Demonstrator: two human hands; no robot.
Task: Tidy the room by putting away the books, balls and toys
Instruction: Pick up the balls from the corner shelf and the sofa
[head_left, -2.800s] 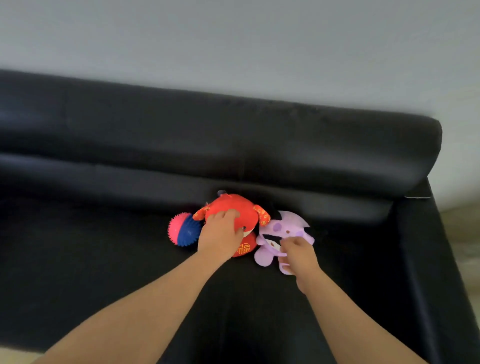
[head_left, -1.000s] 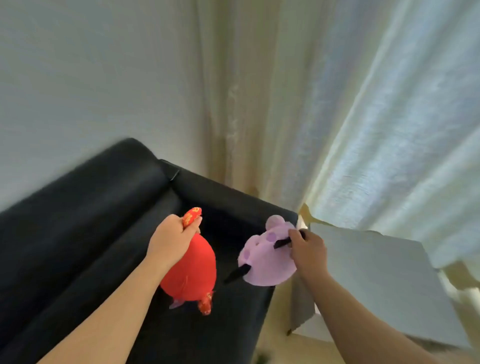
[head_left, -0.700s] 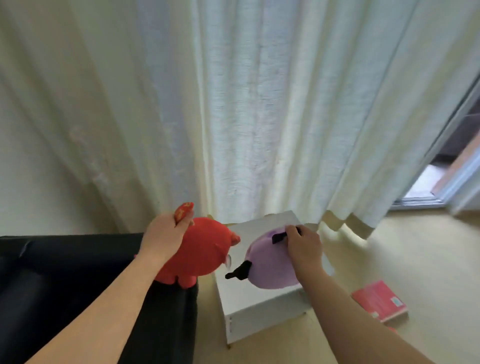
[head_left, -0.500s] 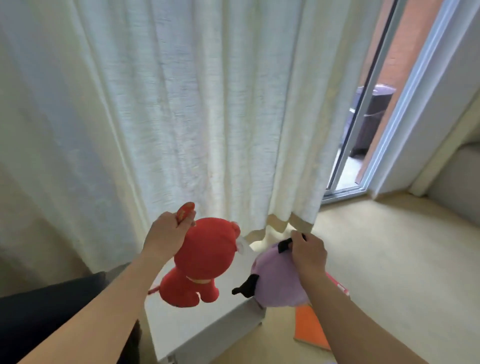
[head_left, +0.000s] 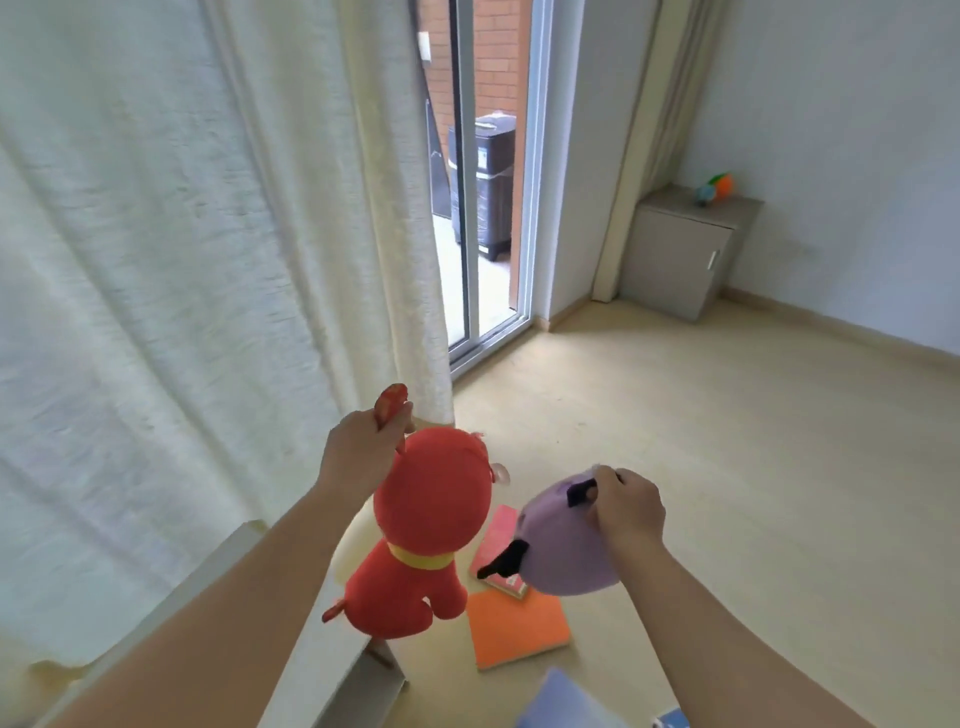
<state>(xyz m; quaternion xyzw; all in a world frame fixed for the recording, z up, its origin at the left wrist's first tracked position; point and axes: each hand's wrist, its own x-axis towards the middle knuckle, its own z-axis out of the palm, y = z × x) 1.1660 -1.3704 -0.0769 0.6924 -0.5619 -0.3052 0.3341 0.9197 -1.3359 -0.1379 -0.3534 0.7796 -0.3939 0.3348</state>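
Turned from the sofa, I carry two toys above the near floor (head_left: 727, 467), left hand (head_left: 363, 447) pinching the red plush (head_left: 431, 525) by an ear, right hand (head_left: 628, 509) gripping the purple plush (head_left: 566, 556) by its tab; next I must find their storage.

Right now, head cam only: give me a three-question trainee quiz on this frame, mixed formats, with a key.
1. True or false: the left hand grips the red plush toy by a flap at its head.
2. The right hand holds the purple plush toy. What lies on the floor beneath the two toys? A) an orange book B) a ball C) a shoe
3. Fill in: the small colourful toy sits on top of the grey ____.
Key: 1 true; 2 A; 3 cabinet.
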